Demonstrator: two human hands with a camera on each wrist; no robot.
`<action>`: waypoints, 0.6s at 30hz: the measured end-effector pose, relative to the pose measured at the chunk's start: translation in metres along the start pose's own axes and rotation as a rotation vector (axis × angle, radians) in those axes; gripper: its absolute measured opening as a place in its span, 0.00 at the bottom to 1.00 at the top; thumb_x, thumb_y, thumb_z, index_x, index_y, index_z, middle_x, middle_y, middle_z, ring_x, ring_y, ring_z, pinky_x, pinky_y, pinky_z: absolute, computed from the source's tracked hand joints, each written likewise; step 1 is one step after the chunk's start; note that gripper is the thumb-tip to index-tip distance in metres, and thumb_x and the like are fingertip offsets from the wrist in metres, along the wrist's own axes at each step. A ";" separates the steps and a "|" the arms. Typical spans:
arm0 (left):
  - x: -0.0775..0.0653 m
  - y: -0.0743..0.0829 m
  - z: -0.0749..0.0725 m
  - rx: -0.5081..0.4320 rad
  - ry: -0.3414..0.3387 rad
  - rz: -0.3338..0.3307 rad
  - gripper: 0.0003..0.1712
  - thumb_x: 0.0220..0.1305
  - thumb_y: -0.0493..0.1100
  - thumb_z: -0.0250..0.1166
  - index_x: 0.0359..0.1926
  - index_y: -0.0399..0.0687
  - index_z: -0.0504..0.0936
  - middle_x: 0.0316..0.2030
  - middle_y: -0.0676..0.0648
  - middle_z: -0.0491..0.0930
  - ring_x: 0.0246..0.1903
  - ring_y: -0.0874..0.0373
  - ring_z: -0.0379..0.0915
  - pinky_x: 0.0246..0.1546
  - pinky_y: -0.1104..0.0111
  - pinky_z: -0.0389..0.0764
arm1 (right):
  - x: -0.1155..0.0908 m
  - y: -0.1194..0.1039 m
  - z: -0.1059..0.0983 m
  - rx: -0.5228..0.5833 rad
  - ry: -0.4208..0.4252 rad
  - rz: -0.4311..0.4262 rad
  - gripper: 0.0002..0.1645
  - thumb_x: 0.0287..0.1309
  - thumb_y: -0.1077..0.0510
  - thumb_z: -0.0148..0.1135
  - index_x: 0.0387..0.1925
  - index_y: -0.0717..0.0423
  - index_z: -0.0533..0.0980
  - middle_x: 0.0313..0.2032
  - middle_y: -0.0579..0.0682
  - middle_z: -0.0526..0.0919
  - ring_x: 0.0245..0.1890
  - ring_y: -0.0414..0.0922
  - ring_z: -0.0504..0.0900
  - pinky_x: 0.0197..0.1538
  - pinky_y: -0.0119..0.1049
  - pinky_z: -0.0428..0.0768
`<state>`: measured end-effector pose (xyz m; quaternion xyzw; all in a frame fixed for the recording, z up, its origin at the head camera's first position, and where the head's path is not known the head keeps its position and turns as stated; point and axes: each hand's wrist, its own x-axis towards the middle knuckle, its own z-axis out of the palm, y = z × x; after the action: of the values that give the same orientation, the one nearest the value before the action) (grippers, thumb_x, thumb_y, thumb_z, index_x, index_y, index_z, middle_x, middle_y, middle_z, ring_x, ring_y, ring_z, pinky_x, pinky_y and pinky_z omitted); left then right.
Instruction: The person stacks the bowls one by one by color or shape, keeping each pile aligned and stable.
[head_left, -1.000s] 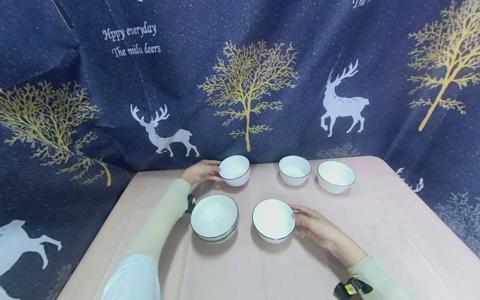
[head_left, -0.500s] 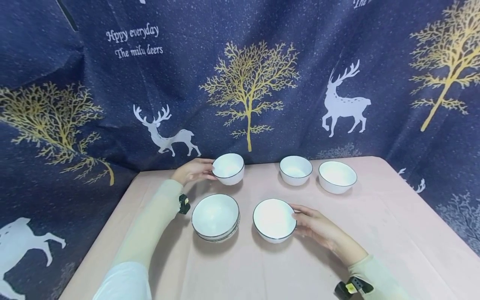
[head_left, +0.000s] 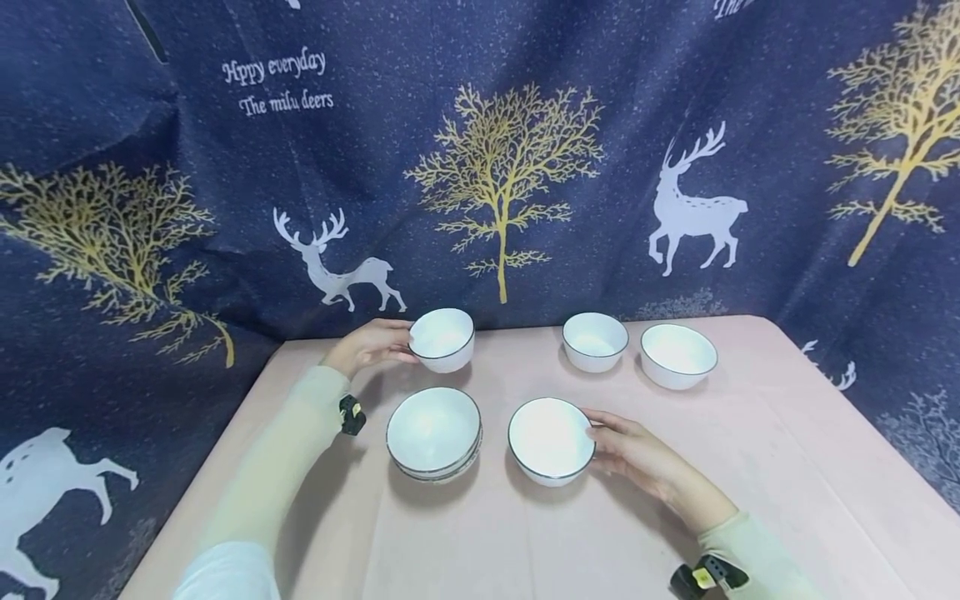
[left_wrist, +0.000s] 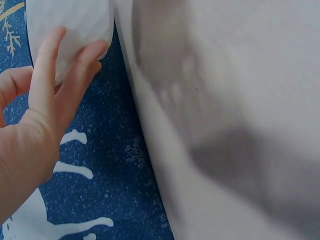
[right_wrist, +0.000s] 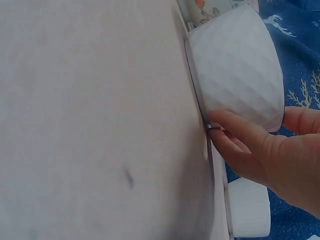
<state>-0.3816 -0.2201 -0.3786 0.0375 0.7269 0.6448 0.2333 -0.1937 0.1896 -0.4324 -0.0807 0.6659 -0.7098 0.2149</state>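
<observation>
A navy fabric backdrop [head_left: 360,158] printed with gold trees, white deer and lettering hung behind a table [head_left: 480,550] spread with pale pink cloth. The person's arms, in cream sleeves [head_left: 270,475], reached over it from either side. Left of the middle stood a stack of round white dark-rimmed bowls [head_left: 433,429], nested with mouths up. Just to the right of it, on the cloth, stood a round white bowl with a thin dark rim and faceted outer wall [head_left: 551,437], which the right hand [head_left: 637,458] gripped at its right side, thumb by the rim, fingers low on the wall. Beyond the stack, near the table's far edge, the left hand [head_left: 367,346] held a second white dark-rimmed bowl [head_left: 441,340] by its left side, fingers against the outer wall; whether its base touched the cloth could not be told. Farther right, near that same edge, a third white bowl [head_left: 595,342] and a fourth white bowl [head_left: 678,357] stood upright, just beside each other. Smallest were the black wrist devices [head_left: 351,414], one per arm.
</observation>
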 end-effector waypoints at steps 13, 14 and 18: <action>-0.026 -0.004 -0.011 -0.025 0.044 0.000 0.32 0.65 0.25 0.48 0.68 0.21 0.52 0.34 0.44 0.80 0.32 0.56 0.82 0.48 0.60 0.83 | 0.001 -0.001 -0.001 -0.010 0.000 0.010 0.39 0.69 0.56 0.49 0.71 0.72 0.47 0.66 0.73 0.56 0.54 0.51 0.77 0.60 0.45 0.78; -0.029 -0.003 -0.011 -0.025 0.047 -0.001 0.32 0.65 0.25 0.48 0.68 0.21 0.52 0.34 0.44 0.79 0.32 0.56 0.82 0.48 0.60 0.83 | 0.001 -0.001 -0.001 -0.011 0.000 0.011 0.39 0.69 0.56 0.49 0.71 0.72 0.47 0.66 0.73 0.56 0.55 0.51 0.77 0.60 0.45 0.77; -0.042 -0.001 -0.009 -0.024 0.034 0.028 0.30 0.67 0.26 0.51 0.67 0.20 0.54 0.37 0.44 0.80 0.34 0.55 0.83 0.54 0.54 0.79 | 0.001 0.000 -0.002 -0.018 0.000 0.022 0.39 0.70 0.55 0.49 0.71 0.71 0.47 0.66 0.72 0.58 0.54 0.50 0.77 0.60 0.44 0.78</action>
<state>-0.3478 -0.2434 -0.3670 0.0340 0.7225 0.6572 0.2122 -0.1952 0.1908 -0.4323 -0.0754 0.6732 -0.7012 0.2221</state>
